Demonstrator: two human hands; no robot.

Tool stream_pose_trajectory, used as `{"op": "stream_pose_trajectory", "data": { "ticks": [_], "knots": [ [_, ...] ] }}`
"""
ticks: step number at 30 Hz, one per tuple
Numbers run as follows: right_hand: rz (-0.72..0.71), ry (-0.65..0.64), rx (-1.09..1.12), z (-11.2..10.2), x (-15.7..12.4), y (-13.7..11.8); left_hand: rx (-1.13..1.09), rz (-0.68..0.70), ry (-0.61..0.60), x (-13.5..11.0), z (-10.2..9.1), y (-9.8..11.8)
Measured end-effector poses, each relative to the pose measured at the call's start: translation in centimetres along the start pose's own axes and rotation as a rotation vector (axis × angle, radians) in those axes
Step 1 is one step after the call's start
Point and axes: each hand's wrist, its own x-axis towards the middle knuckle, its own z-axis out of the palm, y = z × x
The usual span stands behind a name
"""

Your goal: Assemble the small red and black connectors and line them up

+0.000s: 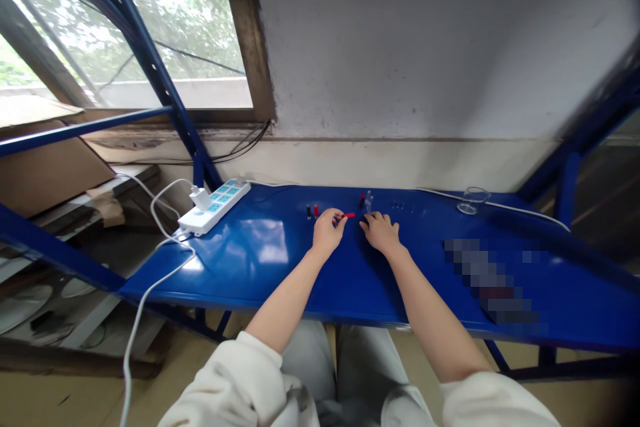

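Observation:
Both my hands rest on a blue metal shelf (260, 260). My left hand (327, 229) is closed, pinching a small red part (347, 216) that sticks out to the right. My right hand (381, 231) lies knuckles up with fingers curled, just right of the red part; what it holds, if anything, is hidden. Small black and red pieces (312, 210) stand just beyond my left hand. More tiny pieces (366, 200) stand beyond my right hand.
A white power strip (215, 206) with a plugged-in white adapter and cable lies at the shelf's back left. A clear glass dish (473, 199) sits at the back right, beside a white cord. Blue frame bars cross left and right. A wall and window stand behind.

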Motion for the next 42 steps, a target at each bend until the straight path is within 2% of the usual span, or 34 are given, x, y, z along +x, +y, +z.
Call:
{"op": "stream_pose_trajectory", "data": {
  "ticks": [4,9,11,14,23,35,42],
  "knots": [
    [-0.126,0.031,0.067,-0.1,-0.3,-0.8,-0.08,-0.072,0.03,0.1,0.2,-0.5],
    [-0.233,0.343,0.404,0.0,0.2,-1.0,-0.232,-0.24,0.073,0.5,0.2,-0.8],
    [-0.208,0.451,0.583,-0.2,0.4,-0.9,-0.301,-0.312,0.083,0.7,0.2,-0.9],
    [-0.12,0.529,0.742,-0.6,0.3,-0.9,-0.38,-0.372,0.098,0.9,0.3,-1.1],
    [-0.132,0.492,0.813,-1.1,-0.2,-1.4,-0.416,-0.426,0.107,0.9,0.2,-0.6],
    [-0.084,0.428,1.081,-0.1,1.1,-0.3,-0.543,-0.494,0.02,1.1,-0.4,-0.1],
    [-0.129,0.373,1.106,-0.5,0.8,-0.7,-0.652,-0.484,-0.038,1.1,-0.4,-0.2]
  ]
}}
